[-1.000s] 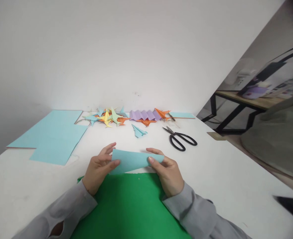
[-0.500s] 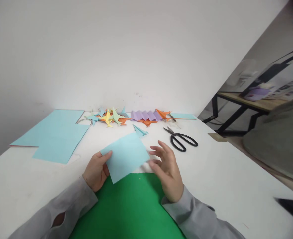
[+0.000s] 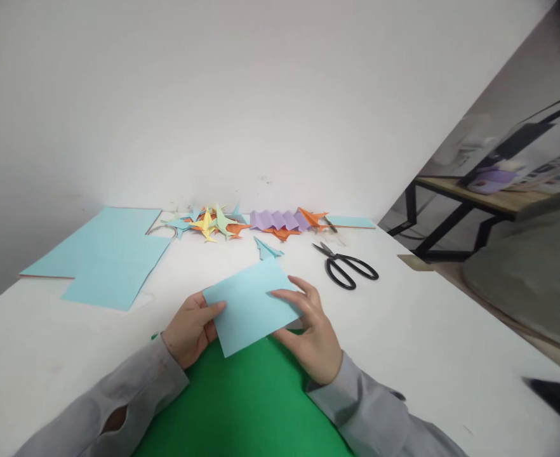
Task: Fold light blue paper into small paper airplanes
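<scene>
A light blue sheet of paper is held tilted above the table. My left hand pinches its left edge, thumb on top and fingers underneath. At the right edge, my right hand is around the paper, with the index finger lying over its upper face and the thumb by the lower edge. Just beyond the sheet lies a small blue folded paper piece. Black-handled scissors rest on the table to the right, their blades slightly apart.
Larger blue paper sheets lie at the left on the white table. Along the wall are colourful folded paper pieces and a pleated purple paper. A green surface is below my hands. Another table stands at the right.
My right hand has closed in from beside the sheet onto its right edge. The sheet and my left hand have shifted slightly right.
</scene>
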{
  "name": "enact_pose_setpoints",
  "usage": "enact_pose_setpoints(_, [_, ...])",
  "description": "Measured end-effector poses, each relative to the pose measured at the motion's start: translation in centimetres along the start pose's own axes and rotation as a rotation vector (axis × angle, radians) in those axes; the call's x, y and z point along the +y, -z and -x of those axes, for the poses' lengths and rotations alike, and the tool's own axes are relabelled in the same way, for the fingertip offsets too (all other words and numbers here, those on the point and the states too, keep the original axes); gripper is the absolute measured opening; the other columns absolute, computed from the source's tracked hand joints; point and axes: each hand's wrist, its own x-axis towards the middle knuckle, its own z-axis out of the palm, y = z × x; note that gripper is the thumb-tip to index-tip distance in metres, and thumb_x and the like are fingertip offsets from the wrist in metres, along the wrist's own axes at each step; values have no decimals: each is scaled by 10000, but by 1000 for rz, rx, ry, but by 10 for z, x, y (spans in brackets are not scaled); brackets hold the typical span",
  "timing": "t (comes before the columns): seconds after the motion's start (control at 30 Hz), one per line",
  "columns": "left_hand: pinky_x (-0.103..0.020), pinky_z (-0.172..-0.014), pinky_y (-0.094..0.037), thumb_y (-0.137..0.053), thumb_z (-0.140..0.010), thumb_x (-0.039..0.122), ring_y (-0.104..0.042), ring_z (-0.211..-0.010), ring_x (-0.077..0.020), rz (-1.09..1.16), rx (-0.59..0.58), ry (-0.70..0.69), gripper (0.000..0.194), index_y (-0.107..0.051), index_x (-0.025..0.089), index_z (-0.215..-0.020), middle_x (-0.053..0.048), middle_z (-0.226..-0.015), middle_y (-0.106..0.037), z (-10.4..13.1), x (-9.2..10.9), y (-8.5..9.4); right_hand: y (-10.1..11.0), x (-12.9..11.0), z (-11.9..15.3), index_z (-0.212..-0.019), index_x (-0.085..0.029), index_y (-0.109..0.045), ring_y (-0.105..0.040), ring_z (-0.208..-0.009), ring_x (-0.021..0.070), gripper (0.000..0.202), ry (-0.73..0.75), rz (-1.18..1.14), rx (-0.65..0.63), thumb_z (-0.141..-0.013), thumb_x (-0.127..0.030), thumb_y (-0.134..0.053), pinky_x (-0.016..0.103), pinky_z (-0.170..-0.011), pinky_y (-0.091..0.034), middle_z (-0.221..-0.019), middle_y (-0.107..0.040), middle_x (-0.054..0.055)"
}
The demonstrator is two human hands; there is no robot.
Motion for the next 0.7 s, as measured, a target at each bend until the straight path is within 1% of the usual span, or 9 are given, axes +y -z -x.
enact_pose_setpoints(0.07, [-330,-779,-487,-625,-705,163,-611,-901,-214,7,-6,8,317,-599,151,-1020,-79,-934,-677,-1,-1,1,0,0,1,-984,-242,-596,-317,-1178,327,381,56,80,44,-611,-193,-657,488,-934,-355,-1260,-273,89])
enact_pose_setpoints(0.17, [-326,-778,-489,-611,-716,156,-606,-906,-203,16,2,3,402,-549,175,-1113,-73,-981,-663,-2,0,2,-1,-1,3,-1004,-237,-586,-341,-1153,325,378,102,139,69,-633,-217,-655,491,-900,-384,-1292,-219,93])
enact_pose_setpoints(0.27, [-321,-777,-489,-596,-728,156,-597,-920,-200,17,16,-17,454,-507,186,-1172,-73,-1023,-648,-2,1,1,-1,-5,5,-1030,-239,-586,-280,-1196,343,377,192,240,99,-659,-236,-653,511,-915,-355,-1322,-188,89])
enact_pose_setpoints(0.33, [-322,-770,-490,-596,-727,153,-591,-929,-205,17,1,-10,485,-485,195,-1197,-74,-1048,-639,0,1,-1,-1,-7,6,-1031,-246,-600,-233,-1225,348,356,277,306,70,-679,-214,-638,523,-944,-310,-1337,-183,79])
enact_pose_setpoints(0.4, [-328,-763,-489,-612,-711,142,-588,-931,-216,10,-36,13,531,-467,202,-1218,-77,-1063,-632,1,0,-2,-1,-7,6,-998,-253,-626,-242,-1217,349,327,349,337,9,-678,-187,-631,533,-954,-283,-1331,-209,70])
enact_pose_setpoints(0.47, [-333,-754,-489,-630,-688,121,-588,-926,-229,0,-75,38,575,-455,200,-1230,-82,-1065,-631,2,0,-3,-2,-6,6,-943,-247,-652,-269,-1194,351,285,380,343,-34,-665,-187,-642,539,-946,-285,-1307,-255,71])
enact_pose_setpoints(0.53, [-334,-744,-489,-628,-680,103,-588,-921,-237,-2,-81,50,603,-438,201,-1245,-82,-1067,-629,2,0,-2,-2,-4,5,-896,-231,-664,-302,-1166,349,242,362,332,-47,-655,-210,-661,535,-929,-307,-1272,-306,83])
enact_pose_setpoints(0.6, [-336,-741,-490,-618,-682,90,-588,-919,-235,5,-58,48,629,-410,211,-1263,-77,-1075,-625,1,0,-2,-3,-3,5,-862,-225,-668,-331,-1142,345,221,310,308,-46,-644,-255,-685,529,-914,-328,-1243,-340,90])
enact_pose_setpoints(0.7, [-348,-750,-489,-607,-677,68,-591,-911,-227,12,-31,57,671,-374,228,-1285,-74,-1092,-614,2,2,-1,-4,-3,6,-886,-236,-657,-332,-1152,345,272,198,238,-29,-632,-322,-701,519,-907,-356,-1251,-323,92])
